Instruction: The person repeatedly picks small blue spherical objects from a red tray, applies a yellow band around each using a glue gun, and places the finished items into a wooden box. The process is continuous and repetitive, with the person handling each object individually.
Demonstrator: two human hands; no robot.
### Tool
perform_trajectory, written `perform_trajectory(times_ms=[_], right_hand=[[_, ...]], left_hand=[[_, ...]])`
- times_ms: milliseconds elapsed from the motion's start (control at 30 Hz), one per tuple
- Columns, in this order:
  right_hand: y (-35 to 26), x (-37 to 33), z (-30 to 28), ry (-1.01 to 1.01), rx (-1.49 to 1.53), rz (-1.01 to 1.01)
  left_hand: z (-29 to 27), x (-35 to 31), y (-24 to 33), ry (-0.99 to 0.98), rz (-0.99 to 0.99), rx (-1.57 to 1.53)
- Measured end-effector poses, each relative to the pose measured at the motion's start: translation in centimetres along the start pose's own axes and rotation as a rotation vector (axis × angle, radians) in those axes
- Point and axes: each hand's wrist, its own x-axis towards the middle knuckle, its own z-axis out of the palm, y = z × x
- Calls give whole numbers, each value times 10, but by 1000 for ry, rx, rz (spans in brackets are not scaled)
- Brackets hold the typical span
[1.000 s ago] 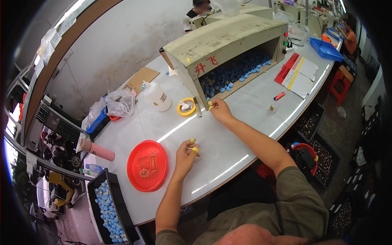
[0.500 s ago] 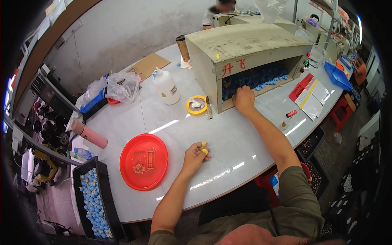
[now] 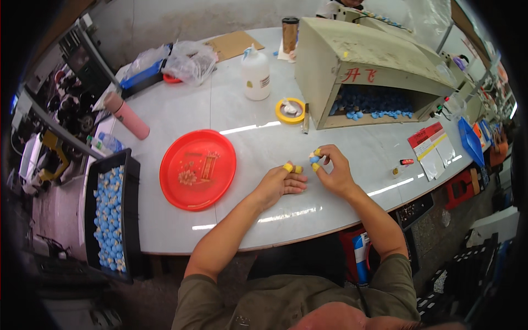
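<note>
Over the middle of the table, my right hand (image 3: 336,175) pinches a small blue piece (image 3: 314,160) between thumb and index finger, both wrapped in yellow tape. Just left of it is my left hand (image 3: 278,184), its taped thumb and index finger together and the other fingers loosely stretched. Whatever the left fingertips hold, if anything, is too small to make out. Beyond my hands stands a beige metal box (image 3: 379,60) with an open front. A heap of similar blue pieces (image 3: 374,104) lies inside it.
A red round tray (image 3: 198,170) lies left of my hands. Left of that, a black bin (image 3: 132,198) holds many blue-and-cream pieces. Farther back are a white bottle (image 3: 256,77), a yellow tape roll (image 3: 280,113) and a pink flask (image 3: 129,118). Printed sheets (image 3: 432,148) lie at right.
My right hand has come out of the beige box with a blue piece, back beside my left hand. The left hand has shifted slightly right. The whole view has tilted and moved.
</note>
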Motion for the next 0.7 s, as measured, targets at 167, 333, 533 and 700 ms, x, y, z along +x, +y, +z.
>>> perform_trajectory(times_ms=[167, 333, 533, 700], right_hand=[[-18, -14, 30, -66, 6, -174], [-27, -17, 20, -63, -68, -205], [-5, -71, -49, 517, -278, 158], [56, -118, -144, 805, -819, 604]], left_hand=[[-7, -4, -3, -103, 6, 35], [2, -5, -2, 1, 66, 118], [-3, -8, 4, 178, 59, 146], [12, -8, 3, 173, -25, 244]])
